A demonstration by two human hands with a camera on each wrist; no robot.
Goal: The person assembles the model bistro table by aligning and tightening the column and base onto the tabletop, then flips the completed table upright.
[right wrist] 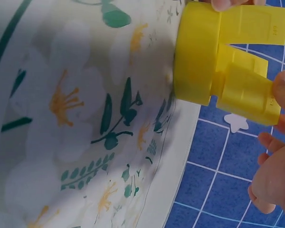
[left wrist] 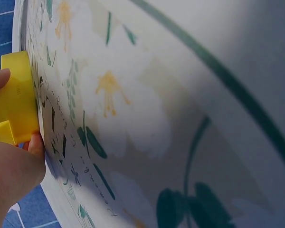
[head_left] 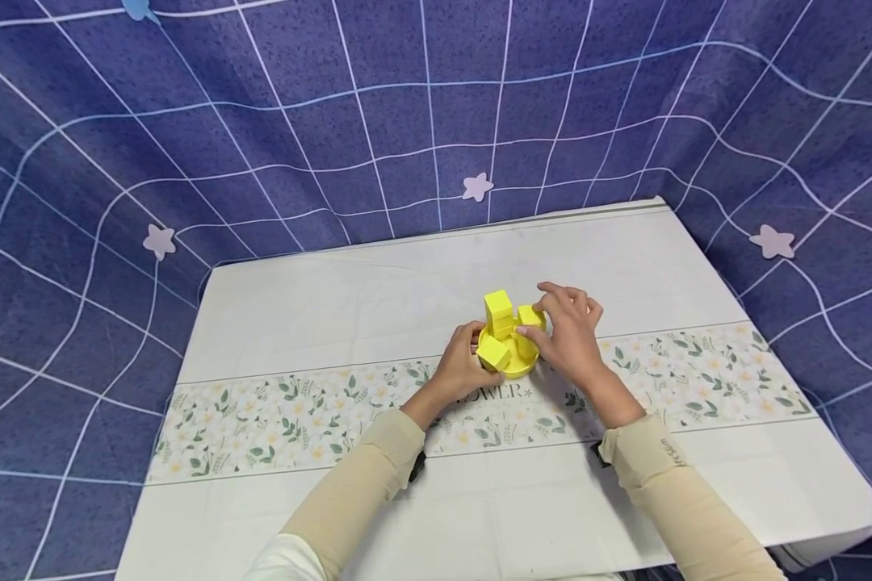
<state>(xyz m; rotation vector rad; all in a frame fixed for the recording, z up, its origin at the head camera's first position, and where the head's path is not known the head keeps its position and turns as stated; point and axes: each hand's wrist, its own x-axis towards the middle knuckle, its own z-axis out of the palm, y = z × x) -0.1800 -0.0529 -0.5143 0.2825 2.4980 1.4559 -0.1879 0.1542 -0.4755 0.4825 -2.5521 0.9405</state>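
Observation:
A round yellow base [head_left: 517, 374] with a raised rim stands on the table, holding several yellow block-like pieces. My left hand [head_left: 459, 363] grips the base from its left side, thumb near the front and fingers behind. Between the thumb and fingers of my right hand [head_left: 572, 337] is the right-hand yellow block [left wrist: 1, 133], a shape that in the right wrist view leans outward from the base. A taller yellow block [head_left: 499, 313] rises at the back left. Another yellow block [head_left: 492, 353] tilts over the rim near my left hand. The bottoms of the blocks are partly hidden.
The table carries a white cloth [head_left: 320, 307] with a printed band of flowers [head_left: 283, 424] and lettering across it. A blue gridded curtain [head_left: 378, 121] with pale stars hangs behind and at both sides. The table's back edge lies beyond the base.

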